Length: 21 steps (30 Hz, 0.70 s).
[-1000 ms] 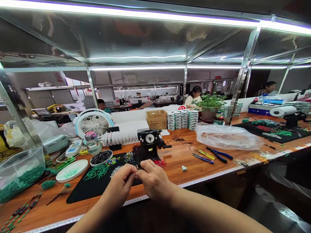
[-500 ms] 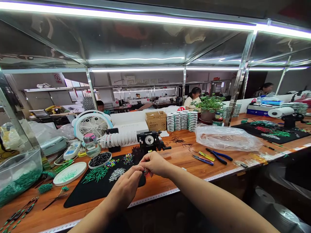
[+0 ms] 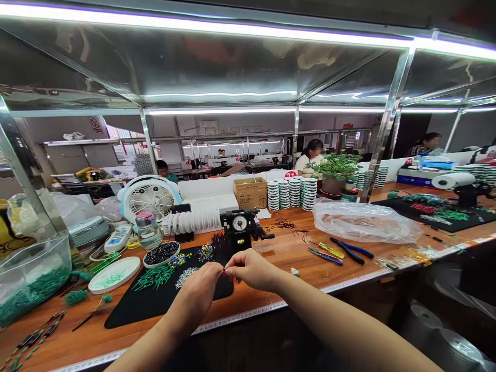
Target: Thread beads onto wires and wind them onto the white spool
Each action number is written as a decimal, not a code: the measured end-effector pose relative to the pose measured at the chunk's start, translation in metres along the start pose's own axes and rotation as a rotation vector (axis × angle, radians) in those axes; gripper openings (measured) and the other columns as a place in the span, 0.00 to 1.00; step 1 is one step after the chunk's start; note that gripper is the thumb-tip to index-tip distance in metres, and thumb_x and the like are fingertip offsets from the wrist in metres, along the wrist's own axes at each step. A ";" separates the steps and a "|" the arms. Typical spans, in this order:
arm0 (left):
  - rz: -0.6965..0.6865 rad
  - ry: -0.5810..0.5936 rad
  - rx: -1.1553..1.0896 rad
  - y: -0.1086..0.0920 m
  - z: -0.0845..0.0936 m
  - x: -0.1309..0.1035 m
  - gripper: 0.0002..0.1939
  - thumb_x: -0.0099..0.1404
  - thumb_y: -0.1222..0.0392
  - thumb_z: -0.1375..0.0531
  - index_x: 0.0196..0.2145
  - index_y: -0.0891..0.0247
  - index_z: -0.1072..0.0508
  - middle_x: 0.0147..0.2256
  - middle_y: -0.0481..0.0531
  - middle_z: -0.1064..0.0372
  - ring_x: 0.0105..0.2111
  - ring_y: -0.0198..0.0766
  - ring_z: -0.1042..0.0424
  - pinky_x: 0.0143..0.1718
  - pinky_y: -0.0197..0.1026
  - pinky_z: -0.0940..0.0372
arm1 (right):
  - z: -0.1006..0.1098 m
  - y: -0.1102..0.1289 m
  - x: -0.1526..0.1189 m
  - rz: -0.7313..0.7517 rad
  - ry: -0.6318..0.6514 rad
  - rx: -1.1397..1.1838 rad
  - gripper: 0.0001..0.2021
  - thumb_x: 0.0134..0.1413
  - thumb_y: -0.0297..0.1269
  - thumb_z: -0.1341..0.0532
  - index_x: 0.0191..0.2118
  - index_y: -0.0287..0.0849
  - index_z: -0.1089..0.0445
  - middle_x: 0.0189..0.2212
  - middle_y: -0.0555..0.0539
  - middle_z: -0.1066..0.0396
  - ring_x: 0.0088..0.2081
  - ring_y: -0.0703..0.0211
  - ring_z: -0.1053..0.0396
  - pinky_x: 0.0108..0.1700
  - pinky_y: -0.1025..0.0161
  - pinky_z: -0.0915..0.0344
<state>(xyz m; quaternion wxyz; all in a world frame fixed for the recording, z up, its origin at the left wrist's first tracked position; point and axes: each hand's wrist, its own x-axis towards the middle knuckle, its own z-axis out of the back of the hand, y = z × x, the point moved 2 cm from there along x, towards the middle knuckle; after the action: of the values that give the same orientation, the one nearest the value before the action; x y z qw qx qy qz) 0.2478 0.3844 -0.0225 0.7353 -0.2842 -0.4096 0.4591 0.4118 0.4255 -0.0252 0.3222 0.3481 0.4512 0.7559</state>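
My left hand (image 3: 201,287) and my right hand (image 3: 250,267) meet fingertip to fingertip above the front of the bench, both pinched closed. Whatever lies between the fingers is tiny and dark; its kind does not show. Under and left of them spreads a black mat (image 3: 134,305). On it lie green tube-like pieces (image 3: 152,279), small silvery parts (image 3: 186,276) and colourful beads (image 3: 206,252). A dish of black pieces (image 3: 161,254) sits at the mat's back edge. Just behind my hands stands a black machine with a round dial (image 3: 239,223), carrying a row of white spools (image 3: 196,221).
Right of my hands lie pliers (image 3: 325,257), a yellow screwdriver (image 3: 331,250) and blue-handled cutters (image 3: 351,250). A plastic bag (image 3: 364,222) lies behind them. At left are a white plate (image 3: 129,266), a fan (image 3: 149,199) and a bottle (image 3: 148,231). A measuring tape (image 3: 248,311) edges the bench.
My hands have lowered slightly and shifted, still meeting at the fingertips. The right fingers now point more sideways toward the left hand. The view has shifted a little.
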 end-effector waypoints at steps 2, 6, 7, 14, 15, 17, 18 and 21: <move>0.132 -0.005 -0.091 -0.003 -0.005 0.000 0.08 0.60 0.55 0.44 0.30 0.59 0.28 0.31 0.54 0.28 0.36 0.44 0.29 0.40 0.44 0.37 | -0.003 0.002 -0.006 0.066 -0.080 -0.079 0.05 0.49 0.28 0.42 0.28 0.38 0.29 0.24 0.51 0.34 0.28 0.64 0.38 0.32 0.66 0.41; 0.352 0.074 -0.287 -0.005 -0.012 -0.001 0.12 0.59 0.51 0.43 0.27 0.63 0.33 0.26 0.56 0.26 0.27 0.43 0.26 0.23 0.38 0.38 | -0.010 0.003 -0.017 0.261 -0.164 -0.319 0.07 0.52 0.27 0.44 0.32 0.39 0.28 0.30 0.48 0.36 0.32 0.62 0.39 0.36 0.65 0.42; 0.389 0.082 -0.333 -0.005 -0.013 -0.001 0.12 0.58 0.51 0.43 0.28 0.63 0.34 0.26 0.57 0.26 0.27 0.43 0.25 0.22 0.37 0.39 | -0.011 0.002 -0.019 0.312 -0.178 -0.383 0.08 0.53 0.27 0.45 0.33 0.39 0.28 0.29 0.48 0.36 0.32 0.63 0.39 0.35 0.66 0.42; 0.383 0.000 -0.398 -0.005 -0.015 -0.002 0.13 0.54 0.51 0.38 0.25 0.65 0.31 0.23 0.53 0.26 0.25 0.40 0.26 0.22 0.35 0.39 | -0.015 0.001 -0.019 0.264 -0.211 -0.356 0.10 0.54 0.28 0.44 0.31 0.41 0.25 0.24 0.51 0.36 0.28 0.65 0.38 0.31 0.69 0.42; 0.365 -0.017 -0.391 -0.006 -0.015 -0.002 0.13 0.53 0.52 0.37 0.25 0.65 0.30 0.22 0.52 0.27 0.25 0.39 0.27 0.22 0.35 0.39 | -0.014 0.002 -0.019 0.235 -0.218 -0.331 0.09 0.53 0.28 0.43 0.31 0.41 0.24 0.23 0.51 0.35 0.28 0.65 0.37 0.31 0.68 0.42; 0.337 -0.050 -0.395 -0.006 -0.016 -0.003 0.11 0.54 0.53 0.37 0.26 0.65 0.29 0.22 0.51 0.27 0.25 0.38 0.28 0.23 0.35 0.39 | -0.013 0.005 -0.019 0.175 -0.239 -0.266 0.08 0.52 0.28 0.42 0.29 0.40 0.25 0.23 0.50 0.33 0.28 0.64 0.36 0.32 0.68 0.42; 0.330 -0.065 -0.410 -0.006 -0.016 -0.004 0.11 0.54 0.54 0.36 0.27 0.65 0.29 0.22 0.51 0.27 0.25 0.38 0.28 0.23 0.35 0.39 | -0.012 0.005 -0.019 0.147 -0.253 -0.223 0.08 0.51 0.29 0.42 0.28 0.39 0.25 0.23 0.50 0.32 0.28 0.64 0.36 0.32 0.68 0.41; 0.337 -0.096 -0.512 -0.006 -0.019 -0.005 0.13 0.52 0.57 0.34 0.34 0.64 0.28 0.29 0.53 0.25 0.31 0.40 0.26 0.26 0.36 0.36 | -0.011 0.006 -0.020 0.101 -0.304 -0.082 0.07 0.50 0.31 0.42 0.28 0.37 0.25 0.24 0.49 0.30 0.28 0.63 0.35 0.31 0.67 0.41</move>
<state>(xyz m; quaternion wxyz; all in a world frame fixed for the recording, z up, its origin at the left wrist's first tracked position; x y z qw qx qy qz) 0.2650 0.3764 -0.0292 0.5331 -0.5020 -0.4932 0.4695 0.4129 0.4017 -0.0282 0.3623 0.4674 0.3477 0.7276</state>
